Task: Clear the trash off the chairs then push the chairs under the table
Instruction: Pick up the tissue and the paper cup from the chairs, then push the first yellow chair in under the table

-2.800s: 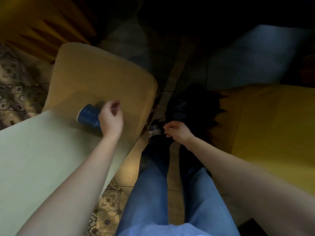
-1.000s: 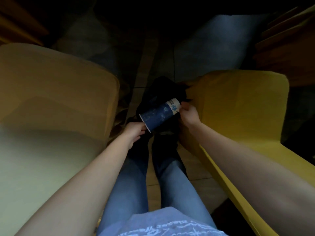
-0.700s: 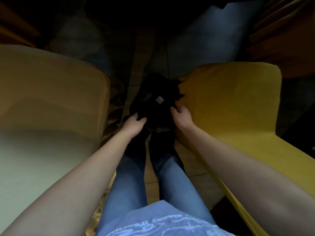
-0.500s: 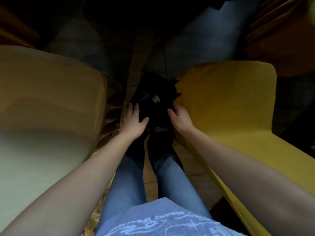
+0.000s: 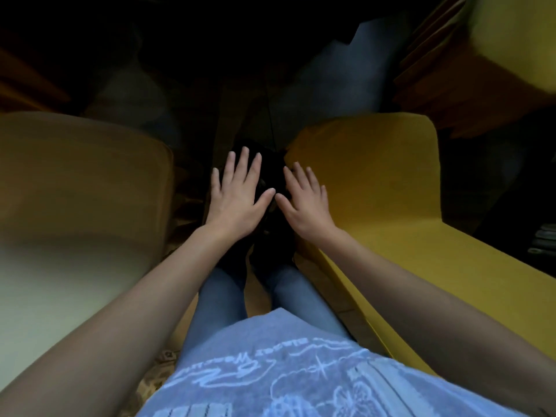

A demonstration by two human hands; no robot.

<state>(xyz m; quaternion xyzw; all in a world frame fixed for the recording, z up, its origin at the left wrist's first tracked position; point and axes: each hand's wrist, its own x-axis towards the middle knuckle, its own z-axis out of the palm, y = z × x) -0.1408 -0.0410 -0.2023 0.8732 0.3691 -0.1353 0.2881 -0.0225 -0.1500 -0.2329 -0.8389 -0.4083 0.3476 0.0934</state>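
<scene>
Our left hand & right hand are open, nothing held. We judge tan chair & yellow chair stiff, light, smooth plastic; prob. best grip at backrest edge.

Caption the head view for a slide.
Open left hand and right hand spread over a black bag between the left chair and right chair.

Blue jeans are recorded at centre, above a dim tiled floor. A light-blue printed shirt is seen along the lower edge. Patterned flooring is noted lower left. Blurred brown wooden slats are seen upper right.
</scene>
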